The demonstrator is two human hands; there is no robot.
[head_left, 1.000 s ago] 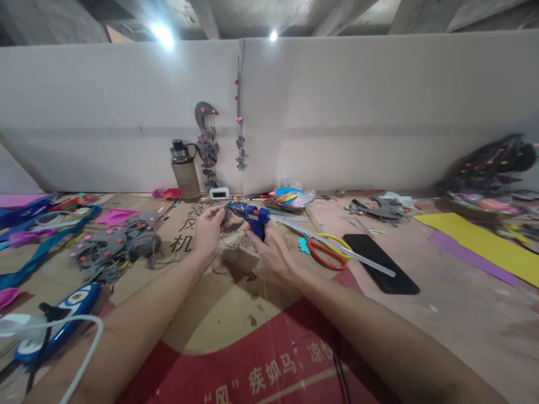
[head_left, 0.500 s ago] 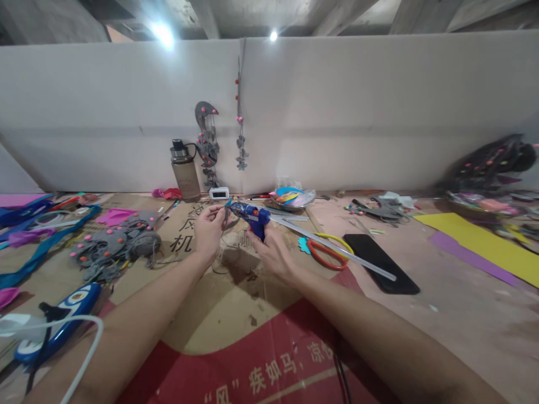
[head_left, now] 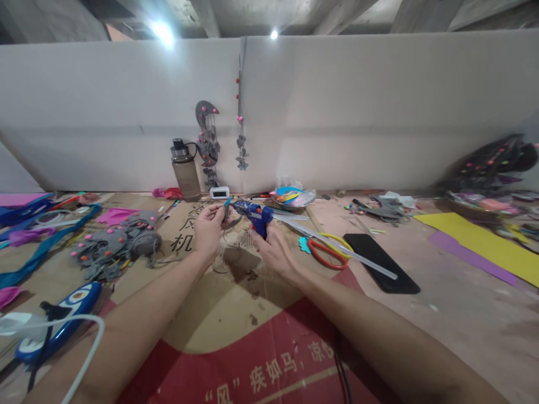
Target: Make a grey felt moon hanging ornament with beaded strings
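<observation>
My right hand (head_left: 274, 251) is closed around the handle of a blue hot glue gun (head_left: 260, 215), its nozzle pointing left. A long clear glue stick (head_left: 357, 257) sticks out of the gun's back and reaches over a black phone. My left hand (head_left: 208, 229) pinches a small blue-and-grey piece (head_left: 227, 206) just left of the nozzle; its exact kind is too small to make out. A thin grey cord (head_left: 223, 238) hangs below my left fingers and curls onto the cardboard (head_left: 210, 320). A small gap shows between nozzle and piece.
Orange-handled scissors (head_left: 326, 259) and the phone (head_left: 389, 275) lie right. A grey felt bundle with pompoms (head_left: 113, 244) and a blue power strip (head_left: 80, 308) with a white cable lie left. A bottle (head_left: 186, 177) and small clock (head_left: 219, 193) stand by the wall.
The glue gun has moved slightly right, away from my left fingers. The small blue-and-grey piece now shows more clearly in my left hand.
</observation>
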